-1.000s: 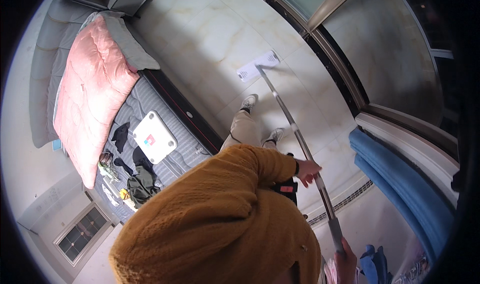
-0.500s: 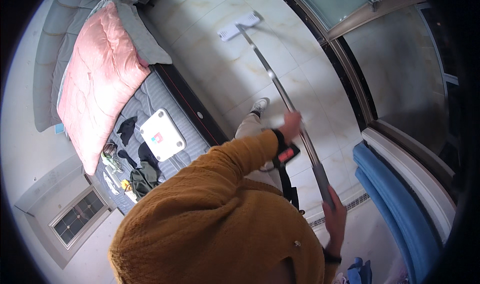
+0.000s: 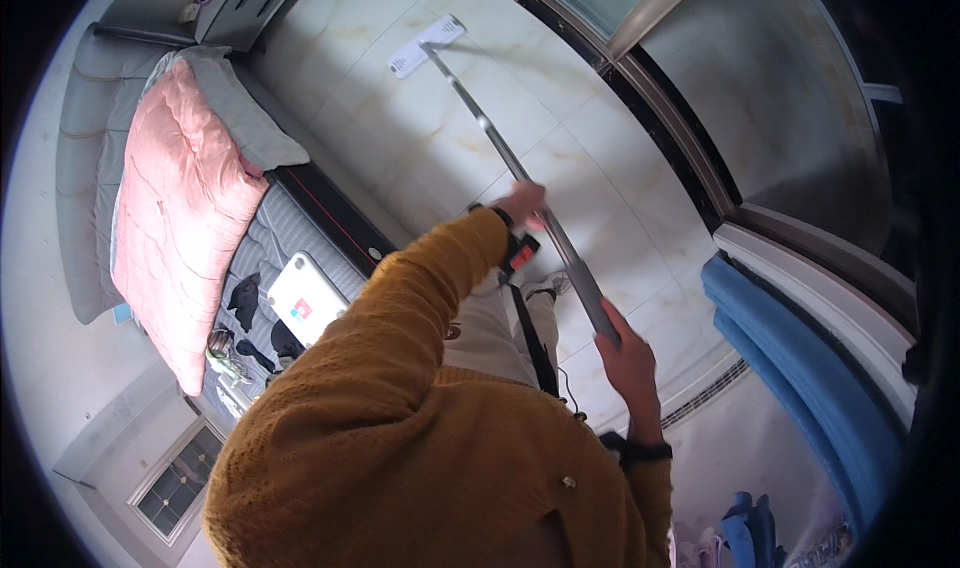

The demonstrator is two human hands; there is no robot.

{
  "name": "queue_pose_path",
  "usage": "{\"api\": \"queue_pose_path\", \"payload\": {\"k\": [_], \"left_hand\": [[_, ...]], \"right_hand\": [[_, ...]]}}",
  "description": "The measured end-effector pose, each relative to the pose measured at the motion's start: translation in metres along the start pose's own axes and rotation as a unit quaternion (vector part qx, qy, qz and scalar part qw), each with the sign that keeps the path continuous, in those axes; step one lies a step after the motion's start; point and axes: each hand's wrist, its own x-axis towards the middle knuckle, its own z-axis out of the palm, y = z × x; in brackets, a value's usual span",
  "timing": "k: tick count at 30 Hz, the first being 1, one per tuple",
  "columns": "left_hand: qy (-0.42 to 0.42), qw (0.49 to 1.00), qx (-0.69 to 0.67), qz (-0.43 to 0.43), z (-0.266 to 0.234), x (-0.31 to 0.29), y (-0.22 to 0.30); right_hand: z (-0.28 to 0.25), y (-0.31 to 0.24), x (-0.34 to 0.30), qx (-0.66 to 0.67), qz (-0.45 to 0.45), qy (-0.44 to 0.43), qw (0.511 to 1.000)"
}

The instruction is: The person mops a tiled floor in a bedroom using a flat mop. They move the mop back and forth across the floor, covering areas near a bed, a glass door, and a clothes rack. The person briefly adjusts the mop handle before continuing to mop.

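Note:
A flat mop stretches away from me over the tiled floor. Its white rectangular head (image 3: pixel 428 46) lies on the tiles at the far side, with a silver pole (image 3: pixel 500 146) slanting back toward me. My left hand (image 3: pixel 522 205) is wrapped around the middle of the pole. Lower down, my right hand (image 3: pixel 629 360) grips the end of the grey handle sleeve (image 3: pixel 588 293). Both arms wear mustard knit sleeves, with dark bands at the wrists. Just below my left hand hangs a small black and red device (image 3: pixel 523 254) on a strap.
At left stands a bed with a grey striped mattress (image 3: pixel 262 240), a pink quilt (image 3: pixel 185 193), a white square panel (image 3: pixel 308 296) and dark garments. A grey cabinet (image 3: pixel 245 13) is behind it. Along the right run a glass sliding door (image 3: pixel 780 118) and a blue curtain (image 3: pixel 790 368).
The mop head has shifted left and slightly away across the floor. Both hands have moved left and up in view with the pole, still gripping it. My view has turned slightly.

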Motion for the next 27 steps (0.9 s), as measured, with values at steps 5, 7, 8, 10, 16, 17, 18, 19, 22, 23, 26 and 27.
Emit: {"api": "queue_pose_path", "payload": {"k": [5, 7, 8, 10, 16, 17, 18, 19, 22, 23, 26, 27], "left_hand": [[-0.259, 0.873, -0.150, -0.386, 0.179, -0.093, -0.027], [-0.331, 0.837, -0.117, -0.419, 0.243, -0.127, -0.013], [-0.367, 0.816, -0.098, -0.436, 0.270, -0.144, -0.004], [-0.316, 0.765, -0.023, -0.561, 0.326, -0.164, 0.013], [-0.133, 0.795, -0.231, -0.545, 0.337, -0.165, 0.020], [-0.095, 0.788, -0.287, -0.536, 0.336, -0.160, 0.019], [-0.027, 0.791, -0.316, -0.524, 0.334, -0.152, 0.019], [-0.014, 0.774, -0.318, -0.547, 0.333, -0.146, 0.021], [0.049, 0.784, -0.309, -0.536, 0.317, -0.117, 0.034], [0.025, 0.797, -0.336, -0.501, 0.297, -0.104, 0.041], [-0.158, 0.965, 0.207, -0.027, 0.214, -0.051, 0.062], [-0.115, 0.969, 0.205, -0.074, 0.186, -0.025, 0.066]], "right_hand": [[-0.035, 0.128, -0.141, 0.083, 0.034, 0.067, 0.994], [-0.047, 0.164, -0.199, 0.038, 0.098, 0.079, 0.991], [-0.058, 0.178, -0.228, 0.042, 0.162, 0.038, 0.985], [-0.062, 0.192, -0.271, 0.032, 0.161, 0.064, 0.984], [-0.093, 0.178, -0.306, 0.019, 0.145, 0.085, 0.986], [-0.099, 0.173, -0.303, 0.037, 0.145, 0.092, 0.984], [-0.105, 0.168, -0.299, 0.056, 0.146, 0.100, 0.983], [-0.111, 0.162, -0.294, 0.064, 0.116, 0.113, 0.985], [-0.125, 0.149, -0.262, -0.012, 0.151, 0.052, 0.987], [-0.117, 0.144, -0.238, 0.067, 0.076, 0.106, 0.989], [-0.110, 0.121, -0.151, 0.083, 0.028, 0.118, 0.989], [-0.110, 0.109, -0.116, 0.073, -0.007, 0.102, 0.992]]}}
